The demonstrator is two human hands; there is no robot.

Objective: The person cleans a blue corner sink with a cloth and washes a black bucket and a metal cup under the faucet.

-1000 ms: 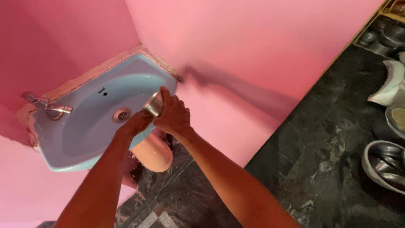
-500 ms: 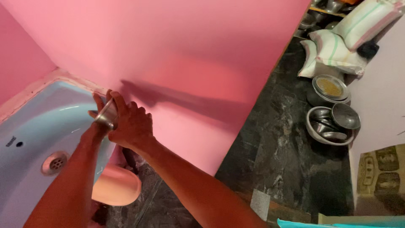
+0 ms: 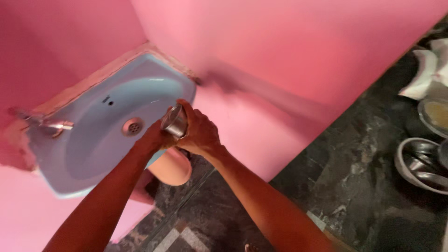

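You have the small steel cup (image 3: 174,122) gripped between both hands over the near right edge of the pale blue sink (image 3: 88,154). Your right hand (image 3: 200,133) is wrapped closed around its far side, and your left hand (image 3: 156,139) is closed on it from below. The cup is tilted, mouth turned to the left toward the basin. No water shows at the tap (image 3: 53,125) on the left, and the basin around the drain (image 3: 132,126) looks dry, so rinsing appears not to have begun or is finished; I cannot tell which. More steel dishes (image 3: 420,163) lie on the dark floor (image 3: 354,186) at the far right.
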